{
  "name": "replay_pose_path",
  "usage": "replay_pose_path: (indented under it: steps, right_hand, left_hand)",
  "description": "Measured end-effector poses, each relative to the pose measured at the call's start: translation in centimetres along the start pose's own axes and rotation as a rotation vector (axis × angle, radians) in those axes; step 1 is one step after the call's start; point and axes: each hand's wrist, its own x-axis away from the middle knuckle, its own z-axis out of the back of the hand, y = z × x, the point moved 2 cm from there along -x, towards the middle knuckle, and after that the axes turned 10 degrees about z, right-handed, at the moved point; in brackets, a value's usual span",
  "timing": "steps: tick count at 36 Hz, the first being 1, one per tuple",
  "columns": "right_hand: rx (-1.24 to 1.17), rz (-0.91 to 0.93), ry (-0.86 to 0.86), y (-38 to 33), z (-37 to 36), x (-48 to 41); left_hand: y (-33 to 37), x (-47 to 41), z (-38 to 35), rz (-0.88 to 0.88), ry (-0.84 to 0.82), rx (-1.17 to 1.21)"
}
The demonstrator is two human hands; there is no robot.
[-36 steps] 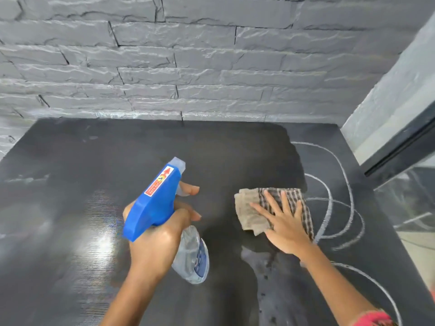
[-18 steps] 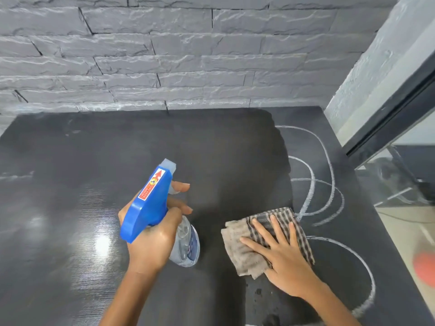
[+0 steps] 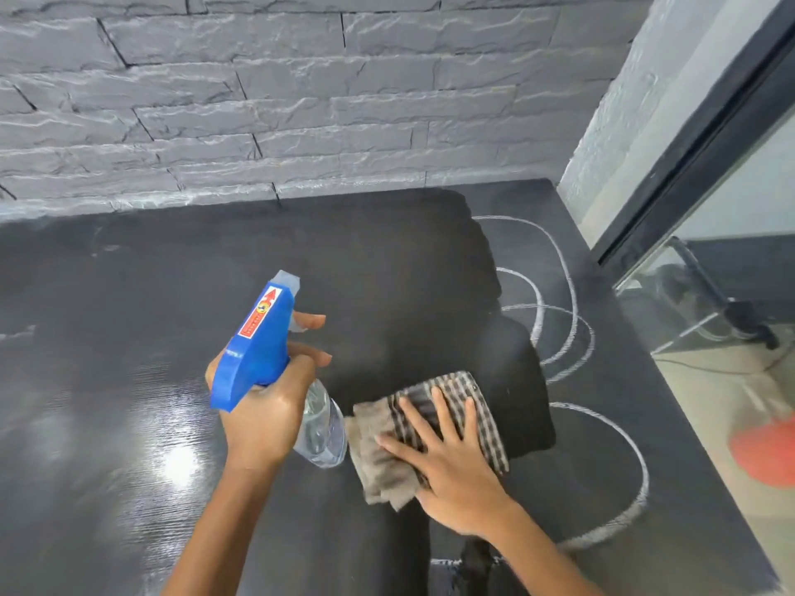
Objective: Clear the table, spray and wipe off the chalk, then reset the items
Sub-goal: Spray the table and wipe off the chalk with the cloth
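Observation:
My left hand (image 3: pixel 266 415) grips a spray bottle (image 3: pixel 258 342) with a blue trigger head and clear body, held above the black table (image 3: pixel 129 316), nozzle pointing away from me. My right hand (image 3: pixel 451 462) presses flat, fingers spread, on a folded checked cloth (image 3: pixel 378 458) lying on the table just right of the bottle. White chalk lines (image 3: pixel 572 320) loop across the table's right side, and a larger chalk arc (image 3: pixel 636 466) curves right of the cloth. The surface left of and behind the cloth looks darker, without chalk.
A grey brick wall (image 3: pixel 301 101) stands along the table's far edge. A dark-framed glass panel (image 3: pixel 710 135) rises at the right edge. Beyond it is floor with a blurred orange object (image 3: pixel 761 449). A light glare (image 3: pixel 180 462) shines on the table's left.
My right hand has slid the cloth toward me, from beside the chalk loops to the near part of the table. The left hand keeps holding the spray bottle at about the same spot.

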Motion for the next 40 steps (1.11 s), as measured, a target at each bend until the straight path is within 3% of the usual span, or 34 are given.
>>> replay_pose_path:
  steps: [6, 10, 13, 16, 19, 22, 26, 32, 37, 40]
  right_hand:
    - [-0.002, -0.168, 0.001, 2.8, -0.4, 5.3]
    - [-0.060, -0.438, 0.073, 5.8, 0.0, 0.6]
    - [-0.091, -0.514, 0.054, 5.9, 1.1, -5.8]
    - [-0.103, -0.414, 0.006, 2.8, 1.7, -10.9]
    - [-0.021, -0.195, -0.023, -2.0, 1.0, -11.9]
    - [0.019, -0.009, -0.034, -5.6, -0.7, -8.6]
    - [0.044, 0.041, -0.017, -6.4, -2.3, -0.3]
    - [0.035, -0.289, -0.044, 0.0, -1.9, 6.8]
    - [-0.029, -0.536, 0.014, 3.0, -0.7, 1.7]
    - [-0.057, -0.504, 0.002, 1.1, -0.1, -1.6]
  left_hand:
    - [0.2, 0.2, 0.7, -0.004, 0.004, 0.014]
    - [0.6, 1.4, 2.5, 0.026, 0.012, 0.048]
    - [1.1, 2.7, 3.9, 0.101, 0.000, 0.085]
    - [1.5, 4.1, 4.9, 0.151, 0.000, 0.063]
    - [1.4, 5.5, 5.8, 0.189, 0.057, 0.055]
    - [1.0, 6.6, 7.1, 0.163, 0.085, 0.035]
    - [0.6, 7.6, 7.7, 0.110, 0.047, 0.024]
    - [-0.3, 8.7, 7.6, 0.116, 0.002, 0.054]
    - [-0.5, 9.5, 7.0, 0.099, -0.024, 0.036]
    - [-0.3, 10.0, 6.7, 0.091, -0.032, 0.023]
